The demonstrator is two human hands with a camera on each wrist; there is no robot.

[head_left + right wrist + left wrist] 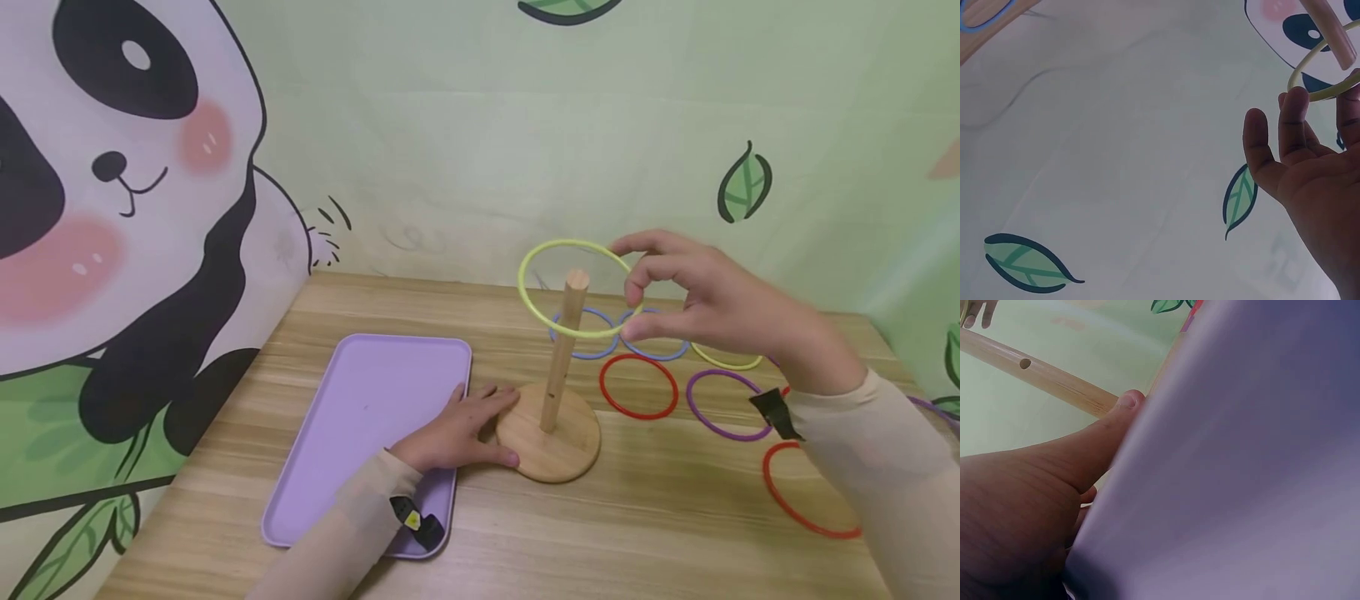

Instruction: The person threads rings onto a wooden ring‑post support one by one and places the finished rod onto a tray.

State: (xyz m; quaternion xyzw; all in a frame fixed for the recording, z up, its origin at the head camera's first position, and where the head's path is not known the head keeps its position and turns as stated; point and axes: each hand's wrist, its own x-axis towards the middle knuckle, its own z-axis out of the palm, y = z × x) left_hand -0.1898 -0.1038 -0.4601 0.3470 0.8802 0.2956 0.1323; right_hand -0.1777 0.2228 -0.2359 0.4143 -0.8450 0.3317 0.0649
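Note:
With thumb and fingertips, my right hand (712, 304) pinches a thin yellow ring (573, 243) by its right side at the top of a wooden post (558, 375). The post's tip shows inside the ring (1293, 78) in the head view; whether the ring encircles it or hovers just above, I cannot tell. My left hand (465, 429) rests on the left edge of the post's round wooden base (573, 454), fingers and thumb spread. In the left wrist view, the thumb of the left hand (1022, 506) lies close to the foot of the post (1054, 378).
A purple tray (375, 408) lies under the left forearm. Right of the base, several rings lie on the wooden table (637, 533), among them a red ring (637, 417), a purple ring (688, 398) and a blue ring (592, 357). Printed walls stand behind and at the left.

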